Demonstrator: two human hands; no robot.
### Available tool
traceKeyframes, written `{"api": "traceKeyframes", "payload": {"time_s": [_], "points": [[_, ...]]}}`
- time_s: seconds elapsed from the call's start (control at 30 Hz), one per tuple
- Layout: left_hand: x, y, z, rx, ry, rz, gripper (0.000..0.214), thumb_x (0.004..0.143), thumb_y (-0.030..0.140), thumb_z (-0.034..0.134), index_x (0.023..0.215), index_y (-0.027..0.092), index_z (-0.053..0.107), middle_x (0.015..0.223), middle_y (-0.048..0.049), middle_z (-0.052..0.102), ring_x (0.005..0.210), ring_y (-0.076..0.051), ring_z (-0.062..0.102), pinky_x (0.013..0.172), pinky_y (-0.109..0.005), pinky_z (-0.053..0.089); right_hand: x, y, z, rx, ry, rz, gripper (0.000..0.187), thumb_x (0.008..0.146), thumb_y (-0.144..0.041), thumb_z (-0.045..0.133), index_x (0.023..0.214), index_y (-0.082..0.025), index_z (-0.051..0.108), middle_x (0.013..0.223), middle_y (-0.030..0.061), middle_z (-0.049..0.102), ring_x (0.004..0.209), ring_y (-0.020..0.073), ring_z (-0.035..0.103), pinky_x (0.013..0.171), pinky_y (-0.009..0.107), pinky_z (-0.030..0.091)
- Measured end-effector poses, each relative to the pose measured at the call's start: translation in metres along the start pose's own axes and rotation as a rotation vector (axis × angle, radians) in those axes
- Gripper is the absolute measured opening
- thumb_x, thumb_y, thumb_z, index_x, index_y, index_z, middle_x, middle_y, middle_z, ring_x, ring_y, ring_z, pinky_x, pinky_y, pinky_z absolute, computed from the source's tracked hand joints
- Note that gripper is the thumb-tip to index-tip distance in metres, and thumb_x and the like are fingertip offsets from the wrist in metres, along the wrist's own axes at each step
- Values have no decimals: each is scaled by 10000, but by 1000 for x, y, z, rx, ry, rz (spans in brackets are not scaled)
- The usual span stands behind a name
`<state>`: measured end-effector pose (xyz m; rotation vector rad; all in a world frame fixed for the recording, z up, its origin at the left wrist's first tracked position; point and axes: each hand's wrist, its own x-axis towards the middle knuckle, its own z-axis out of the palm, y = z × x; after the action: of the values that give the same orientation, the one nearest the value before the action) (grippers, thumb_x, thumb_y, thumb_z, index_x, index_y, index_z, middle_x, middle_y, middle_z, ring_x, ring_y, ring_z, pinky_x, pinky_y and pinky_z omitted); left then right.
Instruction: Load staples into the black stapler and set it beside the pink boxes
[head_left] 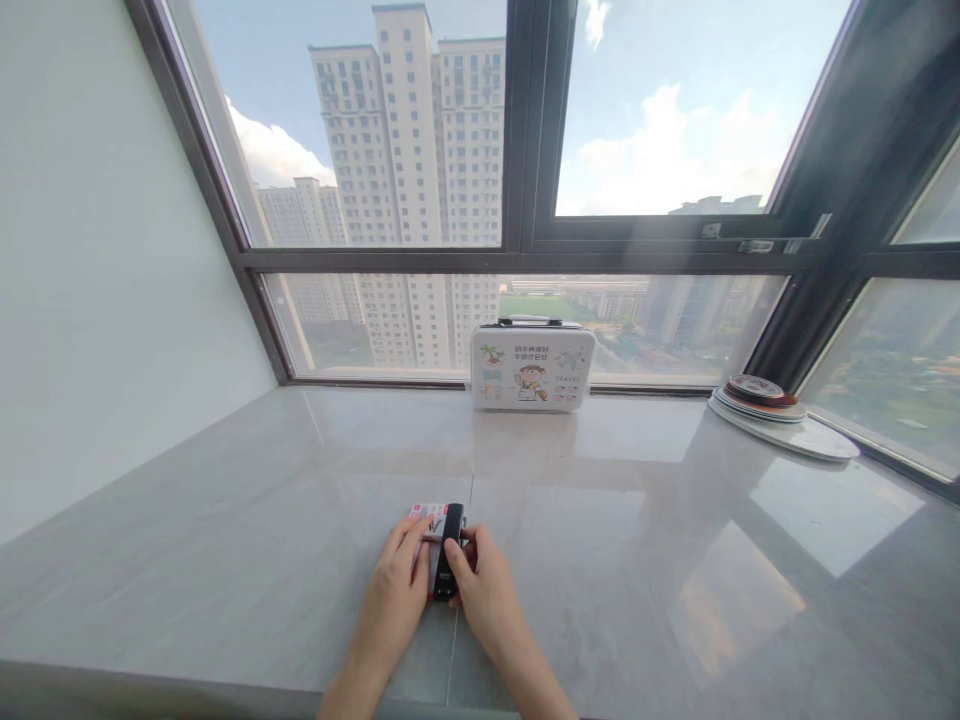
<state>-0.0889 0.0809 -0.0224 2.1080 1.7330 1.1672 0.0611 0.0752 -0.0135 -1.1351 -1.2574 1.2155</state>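
On the grey stone sill in front of me lies a pink-and-white printed paper packet [437,512]. My left hand [399,573] holds it from the left, with the fingers over its top and the thumb beside the black stapler. The black stapler [450,535] lies lengthwise along the packet's right side, pointing away from me. My right hand [484,580] grips this stapler from the right, its thumb on top and its other fingers curled around the far side. Part of the packet is hidden under my left fingers and the stapler.
A white carry case [534,370] with cartoon prints stands upright against the window. Several stacked round plates or lids [787,420] lie in the far right corner. A white wall [112,250] borders the left, and dark window frames [517,262] run along the back.
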Motion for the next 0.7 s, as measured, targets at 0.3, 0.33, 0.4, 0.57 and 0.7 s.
{"api": "traceKeyframes", "payload": {"time_s": [0.3,0.33,0.4,0.57,0.7], "points": [[-3,9,-9,-35,174,-28,456,1025,233,306,1420,225,534,1482,-70,549,1413,-237,479,1220,-506,389,-16,-5,-79,-141,265,-5,479,984,-625,401,1218,-235,551,847,21,588,666,196,597,581,320,547],[-5,18,-10,-39,217,-18,445,1031,241,303,1408,232,539,1474,-67,555,1412,-239,478,1219,-505,388,-20,-5,-95,-195,280,-28,455,988,-592,411,1215,-229,564,894,41,615,740,209,628,647,326,560],[-9,43,-8,-47,290,21,419,1037,250,306,1370,244,561,1437,-64,580,1395,-248,492,1207,-505,398,-28,-5,-126,-347,294,-68,432,1000,-527,396,1238,-223,590,1010,78,667,892,233,667,785,345,563],[-17,114,22,-55,-66,245,418,1031,211,340,1346,288,602,1333,-39,662,1215,-216,632,1063,-408,527,-47,-9,-166,-905,196,-144,527,991,-433,402,1467,-258,546,1490,68,559,1463,276,405,1186,414,355],[-17,125,59,107,-301,311,484,1029,321,421,1508,300,486,1543,-45,524,1431,-262,479,1173,-487,439,-56,-12,-166,-1162,72,-83,598,1021,-444,361,1600,-294,369,1663,-24,319,1573,277,178,1276,499,150]]}}
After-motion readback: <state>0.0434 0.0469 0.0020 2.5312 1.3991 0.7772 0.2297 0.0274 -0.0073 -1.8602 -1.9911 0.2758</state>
